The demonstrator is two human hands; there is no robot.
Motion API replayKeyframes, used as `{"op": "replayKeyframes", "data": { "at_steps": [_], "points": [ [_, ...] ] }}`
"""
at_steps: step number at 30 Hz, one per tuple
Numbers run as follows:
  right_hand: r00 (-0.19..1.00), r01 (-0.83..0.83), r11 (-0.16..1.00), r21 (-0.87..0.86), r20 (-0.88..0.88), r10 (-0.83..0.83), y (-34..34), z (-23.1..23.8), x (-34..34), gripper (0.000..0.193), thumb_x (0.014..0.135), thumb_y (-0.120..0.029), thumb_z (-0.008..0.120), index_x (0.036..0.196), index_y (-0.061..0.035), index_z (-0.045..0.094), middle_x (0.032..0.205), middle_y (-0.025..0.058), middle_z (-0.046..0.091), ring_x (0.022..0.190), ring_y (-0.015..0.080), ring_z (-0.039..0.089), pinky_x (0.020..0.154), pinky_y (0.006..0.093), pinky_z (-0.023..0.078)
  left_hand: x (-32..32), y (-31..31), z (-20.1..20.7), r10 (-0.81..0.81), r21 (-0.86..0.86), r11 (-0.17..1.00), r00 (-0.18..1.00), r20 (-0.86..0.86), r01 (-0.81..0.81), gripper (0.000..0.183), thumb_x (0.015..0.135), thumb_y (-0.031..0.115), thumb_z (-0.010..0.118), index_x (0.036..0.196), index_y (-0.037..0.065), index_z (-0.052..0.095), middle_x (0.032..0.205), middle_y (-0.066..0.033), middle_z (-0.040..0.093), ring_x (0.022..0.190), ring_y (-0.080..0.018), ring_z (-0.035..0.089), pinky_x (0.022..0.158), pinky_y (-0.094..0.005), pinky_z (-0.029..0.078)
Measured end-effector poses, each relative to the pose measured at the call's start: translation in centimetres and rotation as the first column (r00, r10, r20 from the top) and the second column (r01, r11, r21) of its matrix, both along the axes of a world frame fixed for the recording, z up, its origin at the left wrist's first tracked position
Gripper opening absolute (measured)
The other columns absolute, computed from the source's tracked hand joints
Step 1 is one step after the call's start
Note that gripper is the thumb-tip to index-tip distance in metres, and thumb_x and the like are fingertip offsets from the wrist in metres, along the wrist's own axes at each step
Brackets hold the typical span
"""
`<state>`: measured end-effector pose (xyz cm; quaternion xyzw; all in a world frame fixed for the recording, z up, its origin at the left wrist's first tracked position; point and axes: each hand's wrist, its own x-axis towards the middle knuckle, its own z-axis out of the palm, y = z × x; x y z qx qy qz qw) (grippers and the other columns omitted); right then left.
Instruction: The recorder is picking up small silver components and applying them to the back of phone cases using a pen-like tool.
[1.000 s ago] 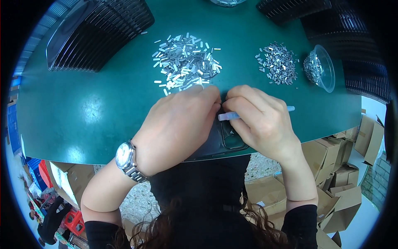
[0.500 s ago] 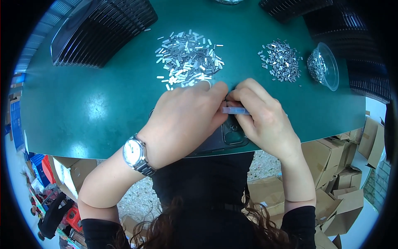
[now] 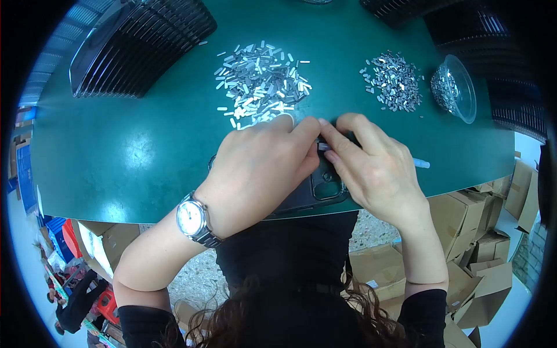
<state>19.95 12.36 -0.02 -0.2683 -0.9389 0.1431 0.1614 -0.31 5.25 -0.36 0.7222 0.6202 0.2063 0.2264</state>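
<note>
A dark phone case (image 3: 329, 184) with a camera cutout lies near the table's front edge, largely hidden under my hands. My left hand (image 3: 261, 156), with a watch on its wrist, curls over the case and grips it, thumb and forefinger close together. At the case's far right edge, my right hand (image 3: 374, 165) brings forefinger and thumb together; the forefinger tip meets my left fingertips. A small pale strip (image 3: 322, 147) shows between the fingers. Beyond my right hand, a translucent blue stick (image 3: 422, 163) pokes out; whether it is held or lying down is hidden.
Small silver metal strips (image 3: 261, 81) are heaped beyond my left hand on the green table (image 3: 162, 180). Finer metal pieces (image 3: 397, 81) lie farther right, by a clear plastic bowl (image 3: 464, 95). Black tray stacks (image 3: 139, 52) stand at the back. Cardboard boxes (image 3: 452, 223) sit below right.
The blue stick has moved from between my hands to the right of my right hand. My right fingers have shifted onto the case edge. My left hand stays on the case.
</note>
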Motion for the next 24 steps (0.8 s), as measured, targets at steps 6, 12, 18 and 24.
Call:
{"op": "replayKeyframes", "data": {
  "at_steps": [6, 12, 18, 24],
  "points": [
    [0.997, 0.064, 0.997, 0.032, -0.055, -0.063, -0.6, -1.0, -0.4, 0.02, 0.089, -0.011, 0.077, 0.107, -0.0036, 0.072, 0.094, 0.0058, 0.059, 0.08, 0.0238, 0.066, 0.064, 0.038, 0.058, 0.4, 0.1, -0.3, 0.02, 0.018, 1.0, 1.0, 0.004, -0.02, 0.015, 0.099, 0.018, 0.069, 0.099, 0.008, 0.058, 0.081, -0.0125, 0.064, 0.071, -0.0377, 0.067, 0.06, -0.0494, 0.051],
    [0.983, 0.094, 0.995, 0.023, -0.163, -0.089, -1.1, -1.6, -1.1, 0.022, 0.086, -0.01, 0.08, 0.104, -0.0037, 0.072, 0.097, 0.0052, 0.062, 0.079, 0.0237, 0.067, 0.061, 0.0376, 0.056, -0.5, -0.6, 1.2, 0.015, -0.057, 0.998, 0.999, 0.049, -0.012, 0.012, 0.099, 0.014, 0.069, 0.104, 0.005, 0.063, 0.087, -0.0168, 0.068, 0.079, -0.0386, 0.069, 0.065, -0.0464, 0.053],
    [0.904, -0.03, 0.961, 0.275, -0.403, 0.143, -0.5, -1.5, 0.7, 0.037, 0.085, -0.018, 0.086, 0.118, -0.0069, 0.073, 0.106, 0.0051, 0.064, 0.07, 0.0211, 0.062, 0.056, 0.0329, 0.047, -4.3, -0.6, 6.7, 0.01, -0.415, 0.896, 0.929, 0.369, 0.155, 0.036, 0.097, 0.017, 0.076, 0.127, 0.001, 0.067, 0.097, -0.0092, 0.073, 0.079, -0.018, 0.067, 0.073, -0.0318, 0.053],
    [0.857, -0.011, 0.938, 0.347, -0.479, 0.188, -0.1, -1.4, -0.7, 0.044, 0.085, -0.019, 0.086, 0.125, -0.0069, 0.071, 0.105, 0.0065, 0.062, 0.069, 0.0199, 0.062, 0.056, 0.033, 0.048, -5.8, -1.4, 7.2, 0.253, -0.738, 0.65, 0.863, 0.437, 0.182, 0.062, 0.101, 0.039, 0.072, 0.146, 0.001, 0.054, 0.108, -0.0047, 0.064, 0.093, -0.0124, 0.057, 0.081, -0.0291, 0.047]
  ]
}}
